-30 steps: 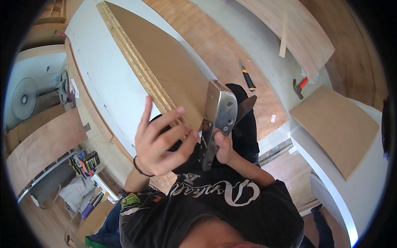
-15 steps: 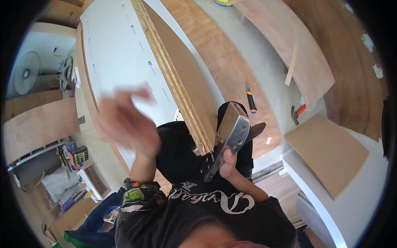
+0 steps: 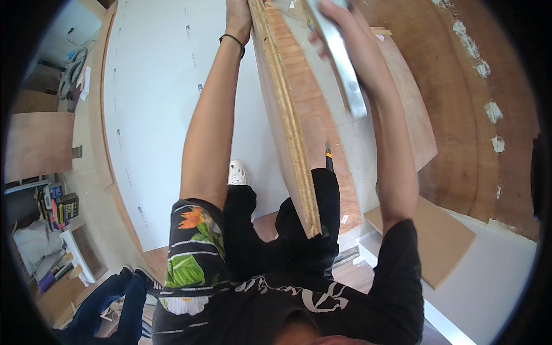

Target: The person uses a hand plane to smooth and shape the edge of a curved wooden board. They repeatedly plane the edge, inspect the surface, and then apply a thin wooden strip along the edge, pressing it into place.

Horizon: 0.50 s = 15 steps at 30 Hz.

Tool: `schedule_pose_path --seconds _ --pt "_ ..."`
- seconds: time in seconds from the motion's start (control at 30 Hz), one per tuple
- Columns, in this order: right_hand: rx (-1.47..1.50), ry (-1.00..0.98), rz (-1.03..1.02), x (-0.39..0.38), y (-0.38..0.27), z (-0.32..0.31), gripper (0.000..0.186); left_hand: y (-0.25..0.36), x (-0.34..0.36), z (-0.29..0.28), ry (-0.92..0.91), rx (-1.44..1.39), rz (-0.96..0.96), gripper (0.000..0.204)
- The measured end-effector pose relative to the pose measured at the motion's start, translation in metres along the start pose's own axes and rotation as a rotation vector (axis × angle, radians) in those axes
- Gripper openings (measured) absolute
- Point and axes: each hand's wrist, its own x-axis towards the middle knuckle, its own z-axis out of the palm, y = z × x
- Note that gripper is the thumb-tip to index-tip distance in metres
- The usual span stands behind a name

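A thick wooden board [image 3: 296,144] stands on edge between my legs, its rough layered edge facing up. My left hand [image 3: 238,16] is at its far end, against the left face; the fingertips are partly cut off by the frame's upper border. To the right of the board, my right hand [image 3: 352,43] is closed round a long shiny metal hand plane [image 3: 342,69], blurred by motion and held clear of the edge. Below the plane, a black and orange utility knife [image 3: 329,156] lies on a brown plywood strip.
A large white panel [image 3: 155,115] lies on the left. Brown sheets [image 3: 428,247] rest at the right, beside a wooden surface with white patches [image 3: 493,112]. At lower left show another person's legs in jeans [image 3: 123,299] and small boxes [image 3: 67,205].
Both hands have moved far forward. My left hand went from the air to the board; my right carried the plane from near my lap to beyond the board's middle. My view shifted too.
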Motion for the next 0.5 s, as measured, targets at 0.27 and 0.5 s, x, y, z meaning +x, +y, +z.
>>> schedule_pose_path --seconds 0.27,0.5 --pt "-0.237 -0.179 0.029 0.127 0.005 0.033 0.049 -0.022 0.004 0.031 0.041 -0.262 0.111 0.055" --pt "-0.156 -0.172 0.081 0.149 0.026 0.035 0.052 -0.024 0.01 0.044 0.258 -0.084 0.29 0.062"
